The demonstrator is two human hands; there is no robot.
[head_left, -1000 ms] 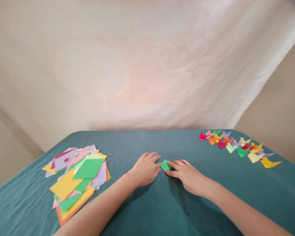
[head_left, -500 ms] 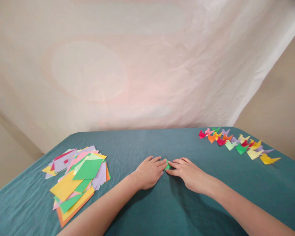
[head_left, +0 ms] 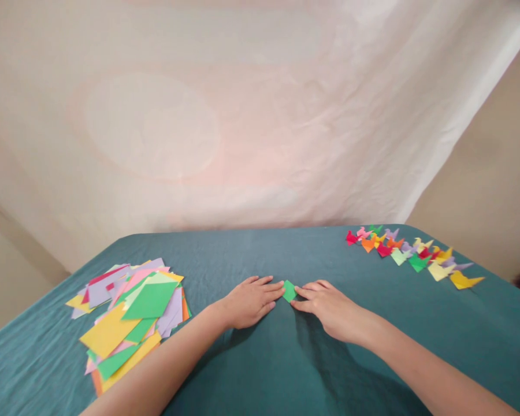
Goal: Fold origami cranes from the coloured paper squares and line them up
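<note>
A small folded piece of green paper lies flat on the cloth, shaped like a diamond. My left hand rests palm down to its left with fingers stretched out, the fingertips at the paper's left edge. From the other side, my right hand reaches in with thumb and index finger spread apart. Their tips touch the right edge of the green paper, and the other fingers are loosely bent. Neither hand is wrapped around the paper.
A loose pile of coloured paper sheets lies on the left, partly behind my left forearm. Rows of small folded paper birds stand at the back right. A blue-green cloth covers the table, and a pale sheet hangs behind.
My left hand has slid left off the green paper, so more of it shows. My right hand stays nearly in place. The whole view has shifted slightly.
</note>
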